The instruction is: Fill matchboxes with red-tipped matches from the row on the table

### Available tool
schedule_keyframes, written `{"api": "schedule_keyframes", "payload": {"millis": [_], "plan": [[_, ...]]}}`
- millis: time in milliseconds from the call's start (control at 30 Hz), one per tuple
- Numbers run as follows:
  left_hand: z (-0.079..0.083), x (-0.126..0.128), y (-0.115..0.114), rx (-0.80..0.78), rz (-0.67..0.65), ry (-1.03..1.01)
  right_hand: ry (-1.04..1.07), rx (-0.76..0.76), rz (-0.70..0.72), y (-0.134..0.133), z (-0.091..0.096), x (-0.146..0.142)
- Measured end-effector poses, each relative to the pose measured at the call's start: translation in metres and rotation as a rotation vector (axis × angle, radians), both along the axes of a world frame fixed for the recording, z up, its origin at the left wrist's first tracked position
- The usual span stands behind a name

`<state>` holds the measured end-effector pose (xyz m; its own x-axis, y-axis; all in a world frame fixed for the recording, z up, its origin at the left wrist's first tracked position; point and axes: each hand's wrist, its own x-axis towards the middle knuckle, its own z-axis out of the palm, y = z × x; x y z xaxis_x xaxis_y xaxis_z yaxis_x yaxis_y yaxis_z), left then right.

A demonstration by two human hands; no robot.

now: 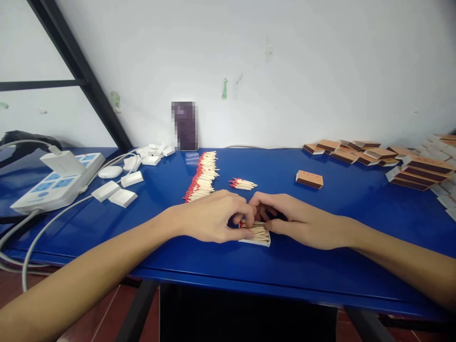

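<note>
Near the front of the blue table lies a white matchbox tray (262, 242) with loose wooden matches (261, 232) in it. My left hand (217, 216) is closed at the tray's left end, thumb and bent index finger over the matches. From the right, my right hand (302, 219) grips the tray's far right side, its thumb at the edge and its other fingers curled, partly hidden. Just beyond my hands lies a small bundle of red-tipped matches (243, 184). A long row of matches (204, 178) lies further left, its near end hidden behind my left hand.
One closed matchbox (309, 179) lies right of centre. More matchboxes (347, 151) are heaped at the back right, beside a stack of matchboxes (422, 171). White trays (123, 197) lie at left near a power strip (57, 185) with cables. A dark pixelated rectangle (187, 128) leans against the wall.
</note>
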<state>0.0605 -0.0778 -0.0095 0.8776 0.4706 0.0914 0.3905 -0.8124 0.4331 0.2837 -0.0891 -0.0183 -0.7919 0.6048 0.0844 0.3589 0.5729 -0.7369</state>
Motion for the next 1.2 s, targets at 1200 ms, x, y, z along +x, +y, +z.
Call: {"api": "schedule_keyframes", "payload": {"millis": [1200], "plan": [[0.000,-0.005,0.008,0.552,0.119,-0.210,-0.173,0.366,-0.110,-0.017,-0.001,-0.005]]}}
